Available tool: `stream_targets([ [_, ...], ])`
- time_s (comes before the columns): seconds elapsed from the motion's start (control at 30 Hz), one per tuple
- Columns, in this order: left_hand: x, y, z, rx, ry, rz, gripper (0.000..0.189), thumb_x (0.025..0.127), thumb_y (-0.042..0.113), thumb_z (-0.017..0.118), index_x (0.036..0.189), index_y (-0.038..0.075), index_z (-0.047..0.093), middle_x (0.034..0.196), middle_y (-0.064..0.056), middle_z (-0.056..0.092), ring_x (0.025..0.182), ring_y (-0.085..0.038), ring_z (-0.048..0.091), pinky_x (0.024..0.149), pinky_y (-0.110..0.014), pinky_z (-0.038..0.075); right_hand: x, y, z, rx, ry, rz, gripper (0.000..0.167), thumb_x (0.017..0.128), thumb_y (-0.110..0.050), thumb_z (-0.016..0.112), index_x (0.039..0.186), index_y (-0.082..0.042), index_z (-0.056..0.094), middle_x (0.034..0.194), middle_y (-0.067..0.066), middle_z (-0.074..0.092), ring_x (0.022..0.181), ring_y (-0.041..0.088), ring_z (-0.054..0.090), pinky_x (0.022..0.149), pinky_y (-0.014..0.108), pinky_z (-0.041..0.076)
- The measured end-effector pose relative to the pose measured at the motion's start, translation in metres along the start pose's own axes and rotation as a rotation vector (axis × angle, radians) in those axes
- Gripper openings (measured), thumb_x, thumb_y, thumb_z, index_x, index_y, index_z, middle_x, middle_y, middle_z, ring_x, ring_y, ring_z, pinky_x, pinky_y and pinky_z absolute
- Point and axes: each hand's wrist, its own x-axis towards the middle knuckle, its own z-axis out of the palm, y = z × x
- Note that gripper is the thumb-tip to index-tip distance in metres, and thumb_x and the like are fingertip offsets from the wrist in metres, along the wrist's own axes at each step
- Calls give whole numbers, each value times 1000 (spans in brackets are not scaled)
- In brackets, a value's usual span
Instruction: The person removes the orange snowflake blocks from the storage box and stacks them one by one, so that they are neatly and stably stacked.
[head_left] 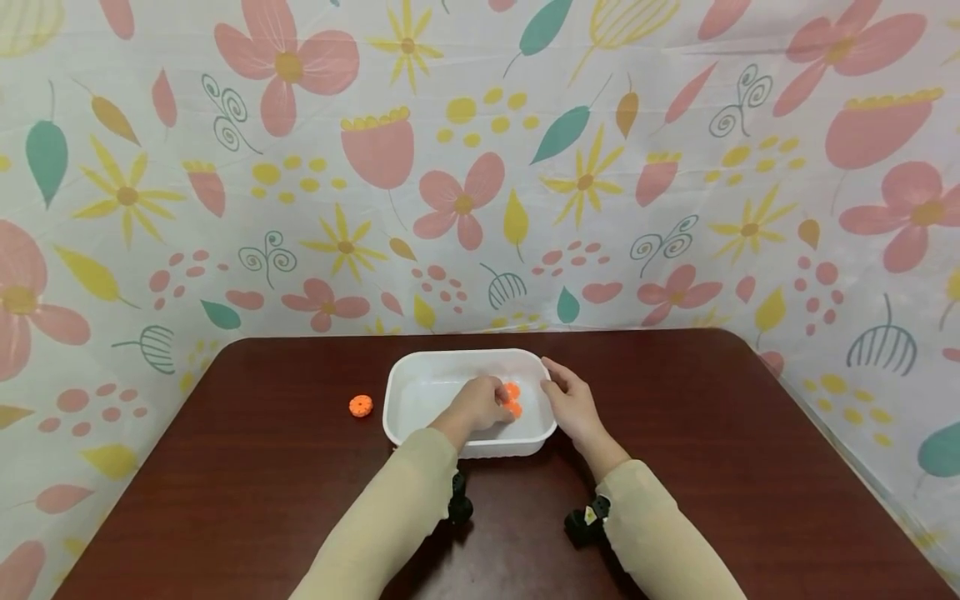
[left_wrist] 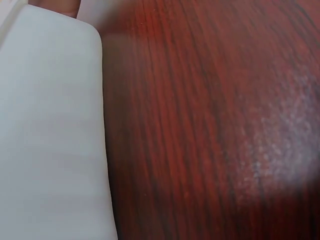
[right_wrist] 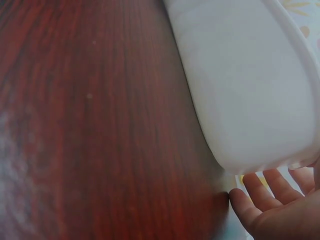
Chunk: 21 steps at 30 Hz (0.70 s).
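A white plastic tub point(head_left: 423, 400) sits on the table, with small orange notched pieces point(head_left: 515, 409) in its right half. My left hand point(head_left: 477, 403) reaches over the near rim into the tub. Its thumb and forefinger close in on one of the orange pieces, partly covering it. At the tub's right end, my right hand point(head_left: 576, 406) grips the rim; in the right wrist view its fingers point(right_wrist: 280, 187) are loosely bent by the outer end wall. The left wrist view shows the tub's outer side point(left_wrist: 55, 125), not the fingers of the left hand.
One orange notched disc point(head_left: 361, 406) lies on the table, left of the tub. The dark reddish-brown table point(head_left: 247, 483) ends at a flower-patterned cloth point(head_left: 465, 275) behind it. Black wrist cameras point(head_left: 587, 523) hang under both sleeves.
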Motion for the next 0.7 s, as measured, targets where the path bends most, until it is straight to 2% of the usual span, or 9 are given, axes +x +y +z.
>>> stream_targets([
  [0.13, -2, -1, 1, -12, -12, -10, 24, 76, 17, 78, 90, 7, 62, 75, 1, 54, 70, -13, 48, 65, -22, 40, 0, 1, 0, -3, -2, -9, 43, 97, -16, 47, 140, -13, 46, 141, 15, 48, 127, 28, 48, 99, 44, 47],
  [0.4, -1, 0, 0, 8, 5, 40, 25, 77, 15, 77, 90, 10, 56, 74, 1, 50, 69, -12, 46, 63, -21, 38, 2, 1, -1, -4, 4, -1, 44, 98, -15, 47, 141, -12, 45, 142, 15, 46, 128, 28, 47, 100, 44, 46],
  [0.7, -1, -2, -1, -72, 34, 46, 15, 81, 3, 67, 90, 7, 56, 77, 0, 52, 71, -12, 47, 63, -20, 39, 2, 2, -1, -15, 0, 7, 43, 98, -17, 46, 141, -14, 44, 143, 16, 45, 132, 28, 43, 101, 45, 45],
])
